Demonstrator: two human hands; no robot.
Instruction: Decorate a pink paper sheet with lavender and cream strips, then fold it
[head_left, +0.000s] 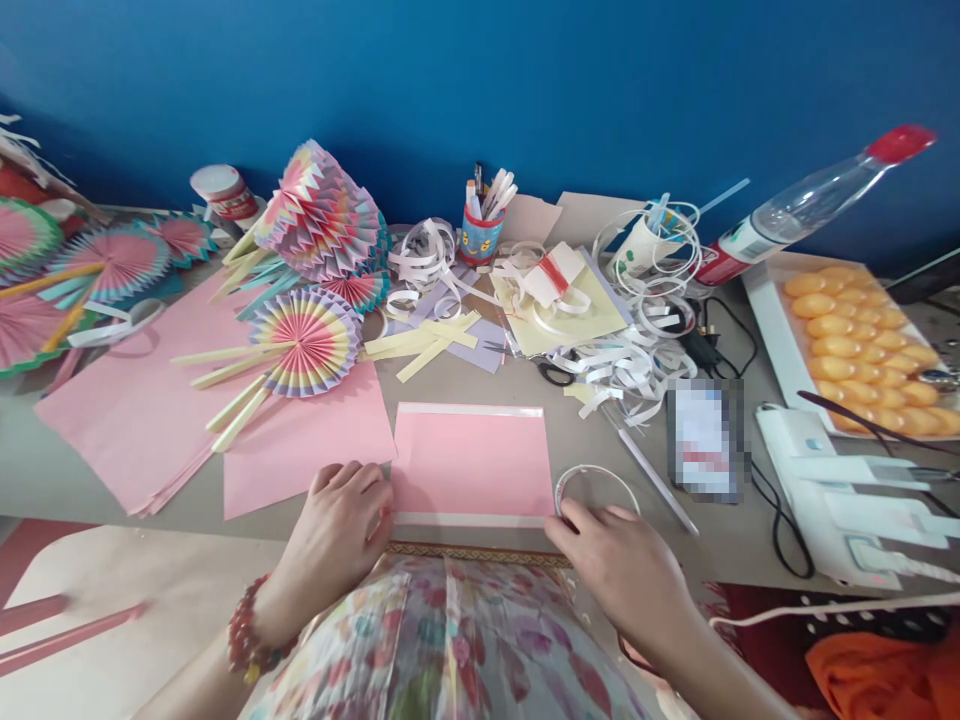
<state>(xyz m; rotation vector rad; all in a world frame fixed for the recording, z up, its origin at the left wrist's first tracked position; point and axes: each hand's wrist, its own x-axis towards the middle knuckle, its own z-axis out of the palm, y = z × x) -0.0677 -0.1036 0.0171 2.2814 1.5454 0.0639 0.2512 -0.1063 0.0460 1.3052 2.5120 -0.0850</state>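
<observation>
A pink paper sheet (472,462) with white strips along its far and near edges lies at the table's front edge. My left hand (337,530) pinches its near left corner, fingers curled on the paper. My right hand (622,570) pinches the near right corner, fingers closed on the edge. A white tape ring (597,478) lies just beside the right hand's fingers.
A stack of pink sheets (142,410) lies to the left, under folded rainbow paper fans (307,340). Curled white strips (637,350), scissors (556,374), a pen cup (480,235), a glue bottle (810,205), a white glue gun (847,500) and an orange tray (862,340) crowd the back and right.
</observation>
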